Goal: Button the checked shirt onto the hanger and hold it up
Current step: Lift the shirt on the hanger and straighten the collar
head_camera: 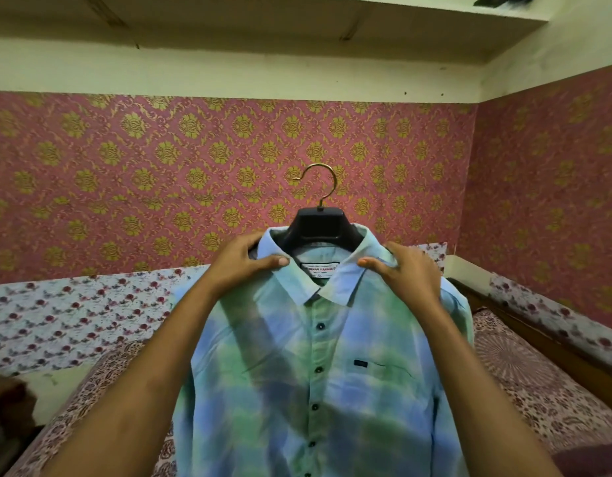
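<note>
A room with pink-and-gold wallpaper (160,166) and a pale shelf (297,25) above; below it a bed (538,390) under a patterned cover, with a floral strip along the wall.

The shirt (297,390), blue and green checks, hangs in mid-air over the bed, held up facing the camera. Its front looks buttoned down the placket as far as the frame shows; the topmost collar button seems open. It looks light and limp, apt to slide off a smooth hanger, so the shoulders beside the collar are the sound place to take it, gripping cloth and hanger arm together.

The hanger (320,227) is dark plastic, its brass hook (318,182) free above the collar, catching on nothing.

The left hand (244,261) is closed over the shirt's shoulder at the collar's left edge, thumb on the front. The right hand (406,270) does the same at the collar's right edge. Each appears to pinch cloth over the hanger arm beneath.

Nothing stands in the way in front; a dark blurred shape (5,401) sits at the bed's lower left edge, well apart.
</note>
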`<state>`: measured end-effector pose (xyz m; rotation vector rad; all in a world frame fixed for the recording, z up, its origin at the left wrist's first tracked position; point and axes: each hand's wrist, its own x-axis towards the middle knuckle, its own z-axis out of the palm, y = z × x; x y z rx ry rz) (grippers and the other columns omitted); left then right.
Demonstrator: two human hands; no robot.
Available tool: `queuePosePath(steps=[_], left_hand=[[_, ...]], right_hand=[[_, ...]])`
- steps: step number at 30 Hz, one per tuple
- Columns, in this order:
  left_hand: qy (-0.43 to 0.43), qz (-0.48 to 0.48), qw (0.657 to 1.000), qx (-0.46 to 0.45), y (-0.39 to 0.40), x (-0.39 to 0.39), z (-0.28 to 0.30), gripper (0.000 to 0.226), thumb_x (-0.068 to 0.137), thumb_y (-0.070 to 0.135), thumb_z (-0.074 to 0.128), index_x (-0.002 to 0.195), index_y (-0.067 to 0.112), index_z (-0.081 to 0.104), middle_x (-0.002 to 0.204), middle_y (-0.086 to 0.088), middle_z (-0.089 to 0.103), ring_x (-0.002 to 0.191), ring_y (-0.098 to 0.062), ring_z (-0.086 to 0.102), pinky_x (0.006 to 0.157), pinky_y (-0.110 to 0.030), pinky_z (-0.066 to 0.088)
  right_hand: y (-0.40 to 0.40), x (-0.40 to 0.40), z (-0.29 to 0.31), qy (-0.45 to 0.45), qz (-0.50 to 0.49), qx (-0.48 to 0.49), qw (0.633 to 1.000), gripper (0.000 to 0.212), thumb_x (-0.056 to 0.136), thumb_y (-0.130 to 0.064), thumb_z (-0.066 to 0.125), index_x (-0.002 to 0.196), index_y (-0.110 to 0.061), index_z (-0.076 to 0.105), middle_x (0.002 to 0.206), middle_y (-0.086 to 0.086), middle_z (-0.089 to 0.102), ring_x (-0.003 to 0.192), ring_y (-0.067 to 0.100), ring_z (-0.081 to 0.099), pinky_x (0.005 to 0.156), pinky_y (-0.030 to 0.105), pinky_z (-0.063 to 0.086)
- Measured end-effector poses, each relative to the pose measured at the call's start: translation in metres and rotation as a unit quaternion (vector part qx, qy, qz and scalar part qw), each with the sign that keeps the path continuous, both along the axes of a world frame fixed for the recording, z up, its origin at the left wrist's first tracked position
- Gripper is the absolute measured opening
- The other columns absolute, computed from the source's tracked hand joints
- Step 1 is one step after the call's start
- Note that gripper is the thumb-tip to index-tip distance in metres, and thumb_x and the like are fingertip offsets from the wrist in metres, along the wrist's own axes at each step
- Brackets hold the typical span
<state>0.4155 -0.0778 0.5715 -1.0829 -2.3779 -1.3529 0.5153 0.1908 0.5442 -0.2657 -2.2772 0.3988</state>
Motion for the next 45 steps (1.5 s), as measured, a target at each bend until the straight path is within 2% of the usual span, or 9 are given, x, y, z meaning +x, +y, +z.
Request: queuePosePath(steps=[4,9,13,16,19,25,29,37,45], left_hand=[[0.001,0.003,0.999,-0.048,-0.024,-0.005,-0.002,0.035,0.079,0.045,0.052,0.11,0.032,0.059,0.115,0.011,0.06,0.101,0.006,0.055,0.09,-0.021,0.044],[-0.111,0.101,0.985,-0.087,-0.056,-0.025,-0.029,0.04,0.093,0.008,0.047,0.131,0.023,0.046,0.123,-0.004,0.052,0.114,-0.022,0.048,0.098,-0.044,0.041],[-0.101,0.141,0.983,-0.056,-0.048,-0.027,-0.042,0.018,0.086,0.001,0.059,0.103,0.004,0.063,0.102,-0.021,0.067,0.1,-0.033,0.063,0.092,-0.049,0.05],[-0.068,0.198,0.972,-0.111,-0.049,-0.031,-0.042,0.007,0.079,0.007,0.07,0.083,0.001,0.069,0.082,-0.017,0.067,0.088,-0.034,0.065,0.074,-0.032,0.045],[-0.098,0.207,0.95,-0.215,-0.047,-0.027,-0.041,0.02,0.075,0.011,0.074,0.093,0.004,0.07,0.087,-0.015,0.069,0.085,-0.03,0.064,0.072,-0.031,0.047],[-0.023,0.065,0.992,-0.11,-0.003,-0.009,-0.019,0.049,0.081,0.037,0.066,0.126,0.02,0.055,0.129,-0.003,0.058,0.113,-0.012,0.051,0.1,-0.032,0.038],[-0.014,-0.044,0.988,-0.149,0.044,-0.007,-0.016,0.079,0.068,0.063,0.067,0.135,0.03,0.042,0.133,0.008,0.05,0.119,-0.011,0.049,0.097,-0.03,0.04],[0.112,-0.067,0.991,-0.027,0.096,-0.017,-0.018,0.065,0.054,0.081,0.051,0.075,0.02,0.058,0.064,0.004,0.055,0.064,-0.023,0.052,0.057,-0.038,0.036],[0.143,-0.237,0.96,0.029,0.181,0.064,0.008,0.069,0.049,0.079,0.05,0.064,0.012,0.053,0.054,0.003,0.048,0.056,-0.017,0.043,0.053,-0.036,0.034]], right_hand=[[0.015,0.012,-0.006,0.022,-0.034,-0.016,0.999,0.055,0.072,-0.071,0.049,0.079,-0.017,0.056,0.078,0.013,0.066,0.08,0.035,0.061,0.057,0.036,0.037],[0.036,0.024,-0.006,0.057,-0.046,-0.021,0.997,0.064,0.068,-0.073,0.041,0.079,-0.013,0.06,0.08,0.017,0.066,0.08,0.038,0.06,0.058,0.034,0.034],[0.049,0.025,-0.007,0.05,-0.047,-0.018,0.997,0.071,0.067,-0.079,0.037,0.076,-0.012,0.058,0.077,0.016,0.066,0.078,0.038,0.06,0.058,0.035,0.035],[0.06,0.026,-0.008,0.046,-0.052,-0.004,0.998,0.072,0.063,-0.077,0.037,0.077,-0.009,0.057,0.077,0.017,0.066,0.078,0.038,0.061,0.057,0.037,0.038],[0.063,0.028,-0.011,0.048,-0.057,0.015,0.997,0.073,0.063,-0.075,0.04,0.083,-0.009,0.063,0.078,0.019,0.067,0.078,0.039,0.061,0.059,0.039,0.045],[0.058,0.032,-0.017,0.026,-0.06,0.021,0.998,0.061,0.064,-0.077,0.04,0.069,-0.017,0.051,0.074,0.017,0.065,0.076,0.039,0.061,0.052,0.034,0.034],[0.04,0.046,-0.009,0.022,-0.096,0.008,0.995,0.055,0.073,-0.065,0.056,0.101,-0.019,0.066,0.097,0.017,0.069,0.097,0.04,0.06,0.068,0.04,0.043],[0.022,0.103,0.001,0.033,-0.201,0.003,0.979,0.065,0.07,-0.076,0.049,0.077,-0.012,0.057,0.075,0.008,0.067,0.083,0.034,0.062,0.063,0.037,0.039],[0.008,0.236,0.02,0.04,-0.385,0.004,0.922,0.062,0.068,-0.078,0.046,0.059,-0.017,0.039,0.071,0.006,0.064,0.086,0.036,0.06,0.062,0.033,0.03]])
